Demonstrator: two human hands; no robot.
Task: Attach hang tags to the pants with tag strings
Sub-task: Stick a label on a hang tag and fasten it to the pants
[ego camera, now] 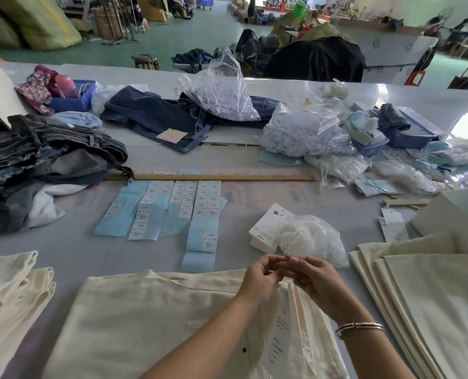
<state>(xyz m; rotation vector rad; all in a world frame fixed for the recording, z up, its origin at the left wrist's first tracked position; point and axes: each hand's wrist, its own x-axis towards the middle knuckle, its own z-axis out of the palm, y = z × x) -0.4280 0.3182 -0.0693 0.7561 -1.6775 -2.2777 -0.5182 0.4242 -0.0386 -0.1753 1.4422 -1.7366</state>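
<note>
Hang tags (279,335) dangled over cream pants (151,324) near the viewer.
Left hand (258,277) and right hand (313,277) met above them, fingers curled, pinching a thin tag string (284,283).

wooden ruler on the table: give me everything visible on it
The long, thin wooden ruler is yellow-tan, with fine dark graduation marks along its length. It lies flat on the grey table, running left to right just above the rows of blue-and-white label strips. Its left end goes under the pile of dark denim jeans; its right end meets clear plastic bags. No hand touches it.
</note>
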